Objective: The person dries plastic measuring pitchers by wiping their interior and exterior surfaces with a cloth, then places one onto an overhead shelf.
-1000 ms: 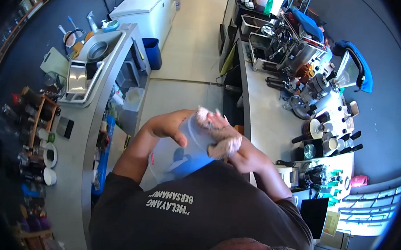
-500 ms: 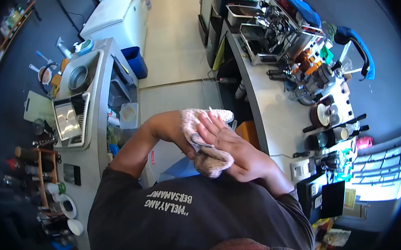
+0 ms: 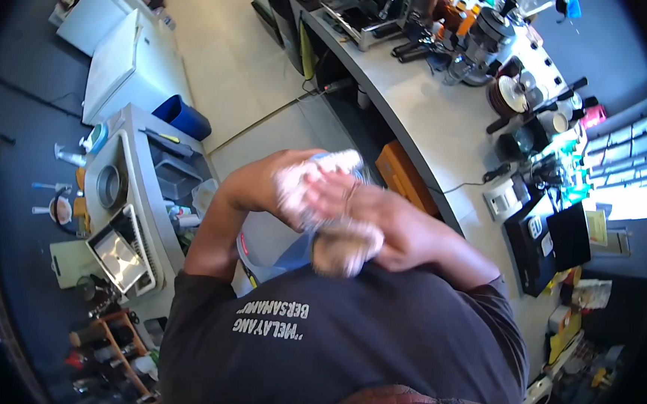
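Note:
A pale, speckled cloth (image 3: pixel 346 252) is bunched between my two hands in front of my chest, blurred by motion. My left hand (image 3: pixel 273 176) is wrapped in its upper part, and the cloth hides most of those fingers. Across the top lies my right hand (image 3: pixel 375 215), its fingers pressed against the cloth over the left hand. One thick fold of cloth hangs out below the right palm, close to my dark shirt (image 3: pixel 375 326).
On the left counter are a sink with a round metal pan (image 3: pixel 109 185) and a dish rack (image 3: pixel 143 264). A blue bin (image 3: pixel 183 117) and white chest freezer (image 3: pixel 111 74) stand beyond. The right counter (image 3: pixel 421 96) carries a coffee grinder (image 3: pixel 491 37), cups and a black cash drawer (image 3: pixel 534 243).
The view has turned, so the counters and freezer appear shifted. My right hand and the cloth have moved slightly and are now blurred; both hands still hold the cloth.

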Demonstrator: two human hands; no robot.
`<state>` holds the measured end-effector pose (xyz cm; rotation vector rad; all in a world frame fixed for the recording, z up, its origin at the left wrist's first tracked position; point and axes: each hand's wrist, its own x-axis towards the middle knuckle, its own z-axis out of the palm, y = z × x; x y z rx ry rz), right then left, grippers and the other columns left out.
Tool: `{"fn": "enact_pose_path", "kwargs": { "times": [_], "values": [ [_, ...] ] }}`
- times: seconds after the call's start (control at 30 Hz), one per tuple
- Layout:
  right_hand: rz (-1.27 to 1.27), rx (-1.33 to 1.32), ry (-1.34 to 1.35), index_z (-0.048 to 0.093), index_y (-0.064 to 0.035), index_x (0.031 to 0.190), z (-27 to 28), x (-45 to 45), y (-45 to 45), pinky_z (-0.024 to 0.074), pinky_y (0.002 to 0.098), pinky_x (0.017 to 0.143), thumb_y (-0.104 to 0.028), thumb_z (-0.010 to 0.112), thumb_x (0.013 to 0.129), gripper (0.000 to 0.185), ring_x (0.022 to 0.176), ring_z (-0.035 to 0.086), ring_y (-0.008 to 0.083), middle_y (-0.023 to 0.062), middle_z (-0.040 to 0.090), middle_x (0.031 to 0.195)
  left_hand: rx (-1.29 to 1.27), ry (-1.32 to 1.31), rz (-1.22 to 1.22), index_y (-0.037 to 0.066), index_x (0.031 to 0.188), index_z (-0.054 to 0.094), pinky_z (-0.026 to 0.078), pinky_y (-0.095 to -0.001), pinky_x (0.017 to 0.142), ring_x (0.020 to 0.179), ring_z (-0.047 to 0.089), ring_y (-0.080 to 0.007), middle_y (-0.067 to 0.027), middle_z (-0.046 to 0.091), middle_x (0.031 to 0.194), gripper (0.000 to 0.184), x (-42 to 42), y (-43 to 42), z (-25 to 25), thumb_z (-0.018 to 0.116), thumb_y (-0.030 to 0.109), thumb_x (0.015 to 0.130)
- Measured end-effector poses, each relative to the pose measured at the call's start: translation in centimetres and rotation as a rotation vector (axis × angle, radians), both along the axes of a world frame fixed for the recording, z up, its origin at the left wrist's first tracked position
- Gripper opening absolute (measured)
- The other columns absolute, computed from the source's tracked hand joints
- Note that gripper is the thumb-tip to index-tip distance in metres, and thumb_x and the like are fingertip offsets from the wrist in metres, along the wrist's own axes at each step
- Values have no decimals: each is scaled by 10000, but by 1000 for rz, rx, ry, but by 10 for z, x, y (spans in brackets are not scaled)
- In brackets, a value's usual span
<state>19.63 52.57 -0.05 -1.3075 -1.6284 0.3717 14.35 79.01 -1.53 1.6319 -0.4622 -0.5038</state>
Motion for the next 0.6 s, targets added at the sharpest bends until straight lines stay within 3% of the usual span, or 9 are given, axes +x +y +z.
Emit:
{"fn": "enact_pose_path", "kwargs": {
  "times": [0.03, 0.07, 0.1, 0.13, 0.17, 0.27, 0.37, 0.47, 0.6],
  "values": [
    [-196, -76, 0, 556, -49, 1432, -8, 9, -14, 393, 512, 1157, -72, 557, 901, 531, 1398, 484, 414, 210, 529, 1490, -195, 137, -94, 4, 1384, 531, 475, -355, 1036, 1172, 608, -179, -100, 647, 1279, 989, 13, -5, -11, 988, 327, 568],
    [-474, -93, -10, 657, -57, 1295, -19, 16, -20, 525, 458, 999, -88, 654, 878, 418, 1180, 655, 384, 189, 676, 1279, -185, 153, -78, 2, 1379, 534, 472, -349, 1032, 1171, 607, -177, -98, 649, 1272, 988, 19, -7, -15, 988, 338, 568],
    [-732, -361, 126, 711, -55, 1146, -14, 21, -28, 572, 418, 860, -143, 749, 852, 309, 1002, 728, 345, 179, 738, 1086, -176, 164, -59, 0, 1374, 537, 470, -343, 1028, 1171, 605, -175, -96, 650, 1265, 987, 22, -11, -12, 988, 348, 568],
    [-937, -391, 254, 715, -62, 1094, -44, 34, -40, 572, 423, 796, -191, 782, 844, 289, 926, 740, 343, 194, 740, 970, -167, 177, -36, -2, 1369, 540, 467, -337, 1024, 1171, 603, -172, -94, 652, 1258, 986, 26, -15, -10, 987, 359, 567],
    [-1052, -269, 264, 714, -66, 1080, -75, 49, -53, 569, 421, 783, -248, 802, 845, 310, 907, 739, 338, 202, 737, 954, -179, 179, -40, -2, 1358, 547, 468, -333, 1023, 1165, 600, -163, -84, 655, 1241, 978, 32, -21, -10, 988, 364, 565],
    [-1232, -471, 323, 685, -13, 1143, -54, 74, -74, 563, 379, 801, -338, 802, 885, 432, 888, 739, 295, 182, 746, 965, -125, 175, -53, -2, 1351, 548, 468, -332, 1019, 1156, 603, -165, -83, 655, 1236, 980, 56, -41, 2, 989, 369, 559],
    [-950, -460, 884, 650, 23, 1206, -93, 113, -100, 558, 336, 840, -294, 790, 907, 458, 913, 718, 210, 126, 739, 1035, -138, 203, -63, -1, 1344, 550, 469, -331, 1017, 1149, 604, -165, -84, 658, 1233, 979, 81, -62, 4, 989, 365, 549],
    [-671, -195, 1246, 586, 50, 1295, -105, 129, -123, 561, 309, 867, -171, 789, 901, 495, 932, 706, 165, 84, 724, 1088, -93, 167, -89, -3, 1342, 548, 469, -327, 1014, 1145, 604, -160, -81, 660, 1230, 986, 102, -84, 1, 992, 355, 538],
    [-776, -136, 1396, 607, 22, 1274, -101, 140, -152, 560, 277, 817, -195, 658, 1000, 353, 919, 700, 146, 86, 726, 1063, -135, 214, -113, -10, 1346, 544, 469, -323, 1013, 1146, 603, -157, -81, 660, 1226, 1002, 130, -113, -7, 993, 357, 528]
  ]
}}
